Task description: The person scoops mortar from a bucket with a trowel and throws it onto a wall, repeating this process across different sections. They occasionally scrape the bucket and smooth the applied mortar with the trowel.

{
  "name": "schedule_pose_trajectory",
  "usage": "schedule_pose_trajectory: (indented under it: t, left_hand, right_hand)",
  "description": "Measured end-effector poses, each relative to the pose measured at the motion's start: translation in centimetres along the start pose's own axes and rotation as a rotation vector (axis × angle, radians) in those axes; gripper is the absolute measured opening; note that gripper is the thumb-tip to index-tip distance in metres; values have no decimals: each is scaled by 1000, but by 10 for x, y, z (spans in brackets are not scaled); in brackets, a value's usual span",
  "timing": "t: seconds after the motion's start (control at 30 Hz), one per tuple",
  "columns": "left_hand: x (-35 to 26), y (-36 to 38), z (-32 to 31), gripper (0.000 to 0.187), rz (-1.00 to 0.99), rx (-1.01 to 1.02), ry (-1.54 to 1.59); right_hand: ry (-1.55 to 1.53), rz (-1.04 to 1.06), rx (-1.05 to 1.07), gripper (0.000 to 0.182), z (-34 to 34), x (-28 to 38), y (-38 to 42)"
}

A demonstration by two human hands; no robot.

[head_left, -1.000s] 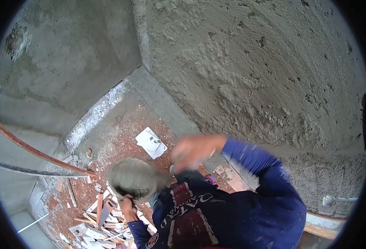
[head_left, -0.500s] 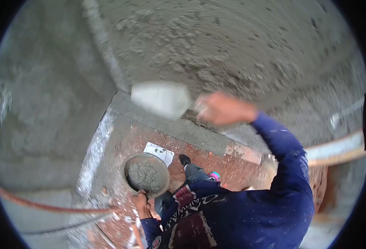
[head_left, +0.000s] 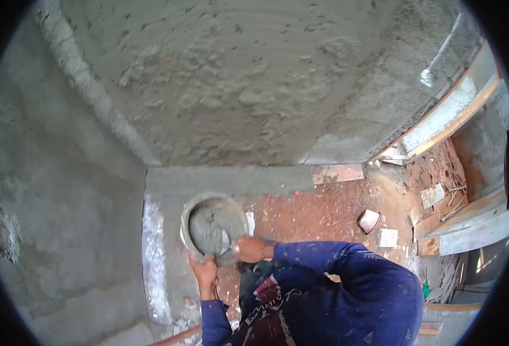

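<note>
Bucket (head_left: 244, 209) at lower centre-left of the frame, on the floor (head_left: 306, 210), mouth facing the camera; grey mortar (head_left: 206, 226) inside. Left hand (head_left: 204, 272) at the near rim, below the mortar in the frame: fingers closed over the edge, gripping it; exact thumb position cannot be told. Right hand (head_left: 254, 249) at the right side of the bucket, fingers curled together around the handle end of a trowel (head_left: 225, 239); the handle is mostly hidden by the hand. Trowel blade reaches into the bucket, angled to the upper left, partly in contact with the mortar; its full outline cannot be made out. Both forearms in dark blue sleeves (head_left: 309, 254), spattered with pale specks. Wall (head_left: 237, 86) across the upper frame: wet-looking grey coat, rough and ridged toward the middle, smoother near the top. Second grey wall (head_left: 64, 173) along the left, with a rough patch (head_left: 4, 235) at the far left. Pale strip (head_left: 155, 259) on the floor, left of the bucket. Reddish slab (head_left: 338, 173) at the wall base, right of centre. Broken container (head_left: 368, 221) and white square piece (head_left: 388, 237) near each other, right of the bucket.
</note>
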State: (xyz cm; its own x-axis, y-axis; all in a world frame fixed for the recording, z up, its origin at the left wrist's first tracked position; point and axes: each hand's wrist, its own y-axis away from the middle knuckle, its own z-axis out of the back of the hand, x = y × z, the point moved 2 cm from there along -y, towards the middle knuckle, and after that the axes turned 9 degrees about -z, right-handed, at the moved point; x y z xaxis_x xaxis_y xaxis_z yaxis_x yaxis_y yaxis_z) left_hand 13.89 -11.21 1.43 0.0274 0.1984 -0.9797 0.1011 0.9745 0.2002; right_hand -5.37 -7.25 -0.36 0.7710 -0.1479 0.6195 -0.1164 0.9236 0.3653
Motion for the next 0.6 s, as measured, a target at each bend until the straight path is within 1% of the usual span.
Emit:
schedule_pose_trajectory:
  t: [0.03,0.07,0.1,0.13,0.17,0.23,0.27,0.3,0.33,0.37,0.4,0.47,0.5,0.53,0.57,0.6]
  left_hand:
    - [-2,-4,6,71,-76,11,-18]
    - [-4,-10,10,71,-128,11,-41]
    - [-22,-9,11,70,-12,-14,47]
    - [-35,-11,16,68,77,-28,28]
    - [-10,-24,30,67,5,-7,-24]
    - [-21,-34,25,65,54,-32,180]
    - [-13,-32,32,65,83,-40,176]
    - [-4,-41,35,60,109,-30,93]
    - [-10,-59,33,55,115,-19,13]
    - [-21,-65,30,55,96,12,88]
    - [-26,-79,29,55,96,15,90]
    - [-26,-98,33,57,189,68,224]
    - [-17,-107,36,57,196,75,216]
    - [-6,-120,38,56,167,103,199]
    - [2,-142,39,55,129,134,181]
    - [-4,-161,41,55,132,150,170]
  right_hand:
    - [-32,48,64,31,0,0,-2]
    - [-28,-6,105,30,20,15,8]
    - [-110,-51,10,30,41,31,21]
    - [-94,-168,-32,29,32,20,21]
    - [-58,-119,-172,31,50,36,28]
    - [117,-200,4,32,55,21,11]
    - [110,-211,32,32,57,24,13]
    - [110,-170,8,32,70,32,8]
    - [115,-120,-34,32,85,38,-5]
    - [55,-163,-121,34,88,44,-6]
    - [57,-166,-122,34,92,40,-16]
    - [211,-256,-13,32,83,24,-34]
    - [214,-220,-71,31,73,5,-51]
    - [209,-224,-81,31,77,6,-63]
    - [179,-272,-59,32,82,11,-75]
    - [140,-332,-25,32,84,17,-79]
